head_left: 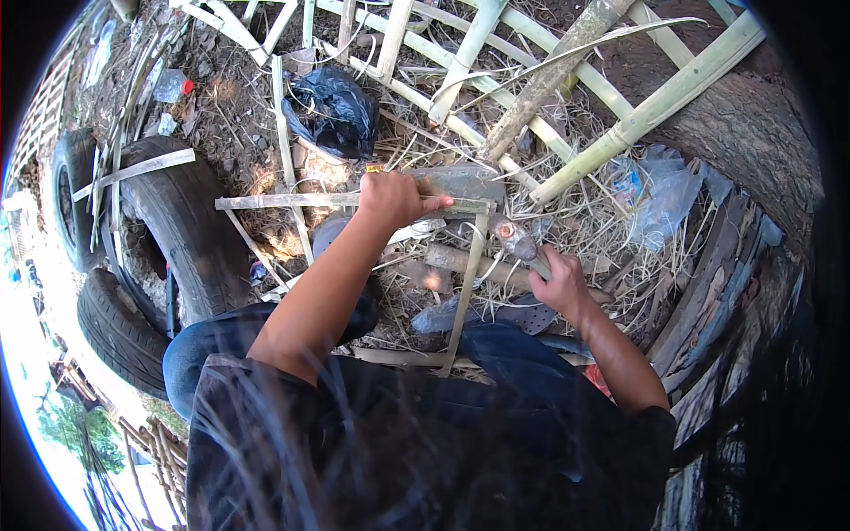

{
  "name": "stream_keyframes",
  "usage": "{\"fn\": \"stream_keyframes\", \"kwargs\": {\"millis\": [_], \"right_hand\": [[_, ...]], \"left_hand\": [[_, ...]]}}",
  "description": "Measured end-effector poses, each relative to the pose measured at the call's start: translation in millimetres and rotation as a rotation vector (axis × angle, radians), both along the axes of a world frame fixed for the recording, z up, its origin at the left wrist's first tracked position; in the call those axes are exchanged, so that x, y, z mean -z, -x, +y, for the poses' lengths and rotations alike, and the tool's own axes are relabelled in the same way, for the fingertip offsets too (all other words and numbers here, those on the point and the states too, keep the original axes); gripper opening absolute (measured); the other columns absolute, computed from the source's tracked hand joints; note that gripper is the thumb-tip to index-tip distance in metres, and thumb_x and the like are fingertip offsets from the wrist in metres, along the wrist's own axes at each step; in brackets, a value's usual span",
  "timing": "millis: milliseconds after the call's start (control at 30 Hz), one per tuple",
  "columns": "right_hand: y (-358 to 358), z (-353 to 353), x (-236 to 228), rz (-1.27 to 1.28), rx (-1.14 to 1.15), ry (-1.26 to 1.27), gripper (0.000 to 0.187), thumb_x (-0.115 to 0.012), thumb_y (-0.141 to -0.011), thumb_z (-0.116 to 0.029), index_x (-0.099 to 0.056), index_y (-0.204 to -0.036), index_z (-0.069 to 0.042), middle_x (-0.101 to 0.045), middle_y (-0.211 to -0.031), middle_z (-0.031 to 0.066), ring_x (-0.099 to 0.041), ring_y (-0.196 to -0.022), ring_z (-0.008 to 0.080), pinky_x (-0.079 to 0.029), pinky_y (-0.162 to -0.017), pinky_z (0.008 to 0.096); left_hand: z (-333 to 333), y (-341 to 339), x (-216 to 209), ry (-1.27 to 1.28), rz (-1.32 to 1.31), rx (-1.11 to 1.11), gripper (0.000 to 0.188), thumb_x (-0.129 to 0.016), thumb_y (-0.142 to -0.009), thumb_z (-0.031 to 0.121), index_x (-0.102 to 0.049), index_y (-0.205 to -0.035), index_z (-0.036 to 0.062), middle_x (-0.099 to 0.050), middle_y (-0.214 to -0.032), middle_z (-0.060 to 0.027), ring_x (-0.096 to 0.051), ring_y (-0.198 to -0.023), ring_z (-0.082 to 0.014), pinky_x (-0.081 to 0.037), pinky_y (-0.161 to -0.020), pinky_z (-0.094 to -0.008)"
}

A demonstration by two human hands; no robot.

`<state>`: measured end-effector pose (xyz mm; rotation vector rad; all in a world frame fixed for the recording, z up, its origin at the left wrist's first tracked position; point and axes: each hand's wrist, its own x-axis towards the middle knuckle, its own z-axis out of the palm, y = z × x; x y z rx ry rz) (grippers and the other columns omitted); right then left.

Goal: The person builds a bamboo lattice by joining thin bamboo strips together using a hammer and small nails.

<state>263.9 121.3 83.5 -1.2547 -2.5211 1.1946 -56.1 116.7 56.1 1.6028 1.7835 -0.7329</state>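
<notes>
My left hand (390, 200) is closed around a thin bamboo strip (301, 200) that lies crosswise in front of me. Its right end meets a second bamboo strip (467, 296), which runs back toward my legs. In my right hand (564, 288) is a hammer (513, 237), gripped by the handle. The worn hammer head is just below and right of the corner where the strips meet. A flat greyish slab (474, 183) lies under the strip's right part; my left hand hides some of it.
Bamboo lattice (522, 84) spreads across the far side. A black plastic bag (329, 111) sits beyond my left hand. Old tyres (190, 230) stand at left. A tree trunk (748, 146) and clear plastic (660, 199) are at right, with bamboo shavings and a round stick (465, 260) on the ground.
</notes>
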Motion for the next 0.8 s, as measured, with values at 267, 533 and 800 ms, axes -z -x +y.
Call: {"fn": "stream_keyframes", "kwargs": {"millis": [267,533,800], "right_hand": [[8.6,14.0,-5.5,-0.025,0.018,0.053,0.030,-0.065,-0.073,-0.012,-0.059,-0.097,0.005,-0.063,-0.066,0.0223,-0.066,-0.061,0.0387,-0.053,-0.057,0.0456],[1.8,10.8,-6.2,0.086,0.045,-0.027,0.032,-0.064,-0.073,-0.011,-0.059,-0.098,0.007,-0.063,-0.068,0.0233,-0.066,-0.062,0.0394,-0.053,-0.058,0.0455],[-6.6,9.6,-4.5,0.025,-0.061,-0.058,0.031,-0.064,-0.073,-0.013,-0.059,-0.098,0.006,-0.064,-0.067,0.0225,-0.066,-0.060,0.0375,-0.054,-0.059,0.0448]], "left_hand": [[-1.4,4.0,1.2,-0.037,-0.096,-0.076,0.096,-0.030,-0.069,0.094,-0.076,-0.085,0.0116,-0.070,-0.076,-0.0110,-0.071,-0.080,-0.0276,-0.053,-0.071,-0.0398],[-2.3,-1.1,1.1,-0.078,0.007,0.007,0.089,-0.031,-0.069,0.093,-0.076,-0.083,0.0176,-0.068,-0.069,-0.0057,-0.069,-0.068,-0.0196,-0.048,-0.059,-0.0313],[-0.7,-1.1,6.1,-0.092,-0.010,-0.010,0.091,-0.032,-0.068,0.093,-0.076,-0.081,0.0142,-0.069,-0.070,-0.0064,-0.070,-0.070,-0.0205,-0.049,-0.061,-0.0315]]}}
